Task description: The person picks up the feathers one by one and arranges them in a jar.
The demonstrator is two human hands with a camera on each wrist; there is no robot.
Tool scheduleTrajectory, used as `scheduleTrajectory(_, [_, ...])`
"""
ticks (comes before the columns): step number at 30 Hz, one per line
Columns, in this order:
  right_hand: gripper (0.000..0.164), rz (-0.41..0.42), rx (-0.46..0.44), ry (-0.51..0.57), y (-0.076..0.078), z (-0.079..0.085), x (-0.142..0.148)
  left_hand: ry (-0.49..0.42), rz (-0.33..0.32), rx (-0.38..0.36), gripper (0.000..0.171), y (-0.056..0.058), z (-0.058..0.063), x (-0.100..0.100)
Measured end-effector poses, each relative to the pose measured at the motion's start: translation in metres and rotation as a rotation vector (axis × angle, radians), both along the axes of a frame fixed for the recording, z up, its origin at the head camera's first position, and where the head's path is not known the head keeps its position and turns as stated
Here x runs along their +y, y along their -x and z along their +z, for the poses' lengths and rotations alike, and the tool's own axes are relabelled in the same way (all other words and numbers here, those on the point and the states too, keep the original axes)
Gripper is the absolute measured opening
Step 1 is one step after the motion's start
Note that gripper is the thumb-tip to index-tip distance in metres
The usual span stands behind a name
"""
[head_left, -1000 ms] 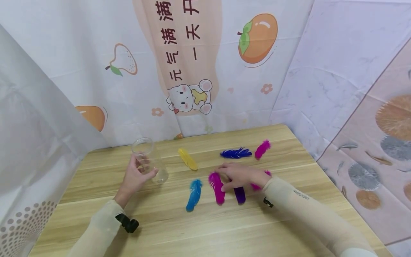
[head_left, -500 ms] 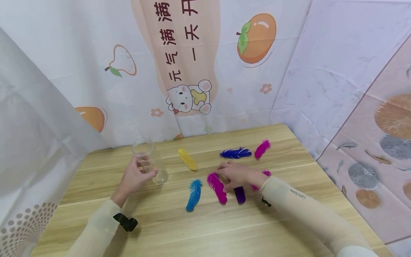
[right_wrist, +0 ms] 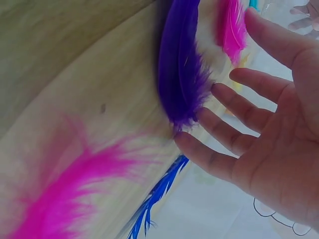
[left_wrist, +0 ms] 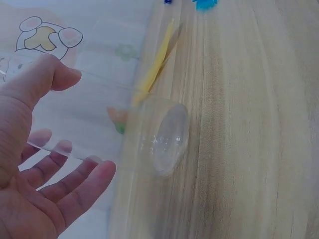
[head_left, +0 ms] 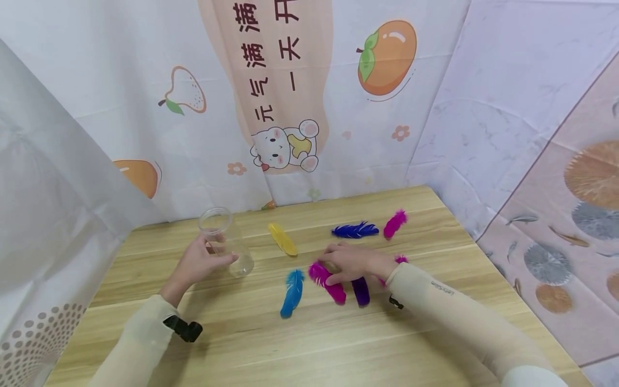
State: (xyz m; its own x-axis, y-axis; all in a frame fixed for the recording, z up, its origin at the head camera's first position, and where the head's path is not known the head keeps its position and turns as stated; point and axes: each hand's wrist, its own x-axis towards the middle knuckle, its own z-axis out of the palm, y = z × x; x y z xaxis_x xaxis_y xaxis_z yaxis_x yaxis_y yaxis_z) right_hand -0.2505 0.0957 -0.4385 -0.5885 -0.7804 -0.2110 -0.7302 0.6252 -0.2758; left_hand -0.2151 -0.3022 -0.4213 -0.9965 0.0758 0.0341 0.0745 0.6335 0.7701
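Note:
My left hand (head_left: 195,263) holds a tall clear cup (head_left: 236,242) that stands on the table, thumb on one side and fingers on the other. The cup's round base (left_wrist: 169,142) shows in the left wrist view. Over on the right, my right hand (head_left: 357,262) is low above the table, fingers apart and gently bent. Its thumb is at a pink feather (head_left: 337,294); whether it presses on it I cannot tell. Partly under that hand lies a purple feather (head_left: 360,293), seen more fully beside the fingertips in the right wrist view.
A light blue feather (head_left: 292,294) and a yellow feather (head_left: 282,239) lie between the hands. Farther back are a dark blue feather (head_left: 355,230) and another pink feather (head_left: 395,224). A third pink feather (head_left: 401,259) is mostly hidden behind the right wrist. A curtain (head_left: 193,140) hangs behind the table.
The pink feather by my right thumb has turned, its fluffy end shifting left and its other end right. My right hand moved slightly left. The cup stays put in my left hand.

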Motion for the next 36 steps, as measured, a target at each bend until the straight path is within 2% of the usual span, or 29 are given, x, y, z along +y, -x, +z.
scheduleTrajectory(7, [0.054,0.0,0.016,0.012,0.004,-0.009,-0.01,-0.021,0.01,-0.011,0.087,-0.004,0.0,-0.002])
scheduleTrajectory(13, [0.047,-0.023,0.004,0.038,0.003,-0.007,-0.015,-0.012,0.025,-0.017,0.081,-0.006,0.0,-0.004])
scheduleTrajectory(25, [0.021,-0.054,0.028,0.076,0.004,-0.011,-0.016,-0.007,0.014,0.0,0.077,-0.003,0.001,0.002])
scheduleTrajectory(27, [0.022,-0.058,0.038,0.082,0.004,-0.012,-0.017,-0.018,0.011,0.001,0.077,-0.003,0.001,0.003])
scheduleTrajectory(32, [0.037,-0.042,0.07,0.107,0.004,-0.014,-0.024,-0.038,0.019,-0.007,0.075,-0.004,0.001,0.003])
scheduleTrajectory(34, [0.035,-0.037,0.058,0.121,0.004,-0.014,-0.028,-0.036,0.023,-0.008,0.074,-0.004,0.001,0.003])
scheduleTrajectory(36, [0.024,-0.036,0.031,0.136,0.004,-0.015,-0.032,-0.032,0.021,-0.007,0.075,-0.004,0.001,0.004])
